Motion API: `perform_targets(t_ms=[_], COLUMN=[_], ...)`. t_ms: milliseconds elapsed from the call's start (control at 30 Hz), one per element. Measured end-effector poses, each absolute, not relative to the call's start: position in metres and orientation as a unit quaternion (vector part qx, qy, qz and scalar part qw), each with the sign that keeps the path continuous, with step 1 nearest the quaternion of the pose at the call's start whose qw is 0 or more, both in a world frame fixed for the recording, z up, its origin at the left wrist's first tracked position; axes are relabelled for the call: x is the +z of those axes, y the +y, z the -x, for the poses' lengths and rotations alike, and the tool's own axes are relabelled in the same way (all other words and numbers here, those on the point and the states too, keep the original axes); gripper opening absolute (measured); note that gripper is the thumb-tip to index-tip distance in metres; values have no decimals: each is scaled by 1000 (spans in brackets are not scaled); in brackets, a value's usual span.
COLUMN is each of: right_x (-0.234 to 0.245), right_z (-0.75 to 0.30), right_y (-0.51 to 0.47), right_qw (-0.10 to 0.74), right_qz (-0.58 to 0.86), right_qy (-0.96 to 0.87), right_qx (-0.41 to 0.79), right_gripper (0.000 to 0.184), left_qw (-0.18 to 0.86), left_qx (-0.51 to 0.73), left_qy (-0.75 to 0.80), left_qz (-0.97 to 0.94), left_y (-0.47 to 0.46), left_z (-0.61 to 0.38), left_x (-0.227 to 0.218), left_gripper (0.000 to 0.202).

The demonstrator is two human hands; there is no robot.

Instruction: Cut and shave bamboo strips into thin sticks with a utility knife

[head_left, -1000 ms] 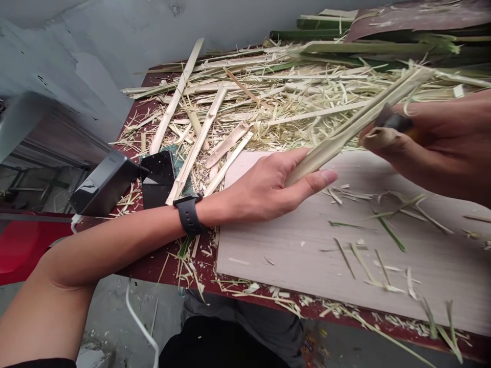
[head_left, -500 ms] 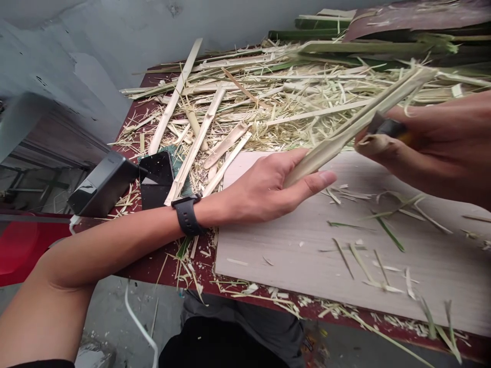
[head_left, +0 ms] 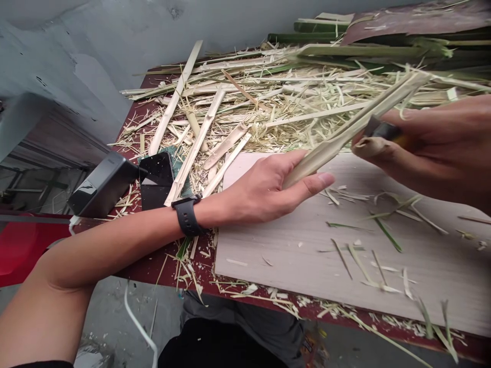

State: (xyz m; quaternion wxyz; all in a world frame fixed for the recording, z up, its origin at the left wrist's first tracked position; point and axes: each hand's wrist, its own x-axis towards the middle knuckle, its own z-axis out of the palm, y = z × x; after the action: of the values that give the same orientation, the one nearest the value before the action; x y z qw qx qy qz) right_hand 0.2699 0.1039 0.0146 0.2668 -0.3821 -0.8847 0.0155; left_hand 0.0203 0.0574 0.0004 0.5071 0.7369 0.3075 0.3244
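A pale bamboo strip slants up to the right above the board, one end inside my left hand. That hand is closed round it, with the thumb along the near side. My right hand is wrapped round a knife with a short dark blade. The blade is against or very close to the strip's near edge; exact contact is hard to tell. Its handle is mostly hidden by the fingers, and a wrapping covers my right thumb. A wood-grain board lies below both hands, scattered with thin shavings.
Split bamboo pieces and heaped shavings cover the back of the dark red table. Left of my forearm stand a grey box-shaped device and a black phone-like slab. A white cable hangs below the edge.
My right hand and the knife have shifted slightly left. The far end of the bamboo strip has also moved a little left. My left hand keeps its grip, almost still.
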Motion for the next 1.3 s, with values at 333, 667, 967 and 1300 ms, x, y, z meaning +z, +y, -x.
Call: perform_targets(t_ms=[333, 667, 967, 1300], right_x=[17, 17, 19, 9], right_z=[-269, -269, -268, -280], right_y=[103, 105, 108, 112], right_qw=[276, 264, 259, 233], right_qz=[366, 373, 335, 338], right_qy=[-889, -889, -901, -906], right_qx=[14, 35, 93, 99], right_gripper=[70, 71, 71, 63], left_qw=[501, 503, 492, 497], left_qx=[315, 320, 324, 321], left_qy=[321, 312, 315, 314], left_qz=[-740, -740, -744, -742], left_y=[56, 57, 57, 57], left_z=[-20, -20, -20, -22], left_x=[3, 0, 1, 3], left_gripper=[36, 36, 37, 40])
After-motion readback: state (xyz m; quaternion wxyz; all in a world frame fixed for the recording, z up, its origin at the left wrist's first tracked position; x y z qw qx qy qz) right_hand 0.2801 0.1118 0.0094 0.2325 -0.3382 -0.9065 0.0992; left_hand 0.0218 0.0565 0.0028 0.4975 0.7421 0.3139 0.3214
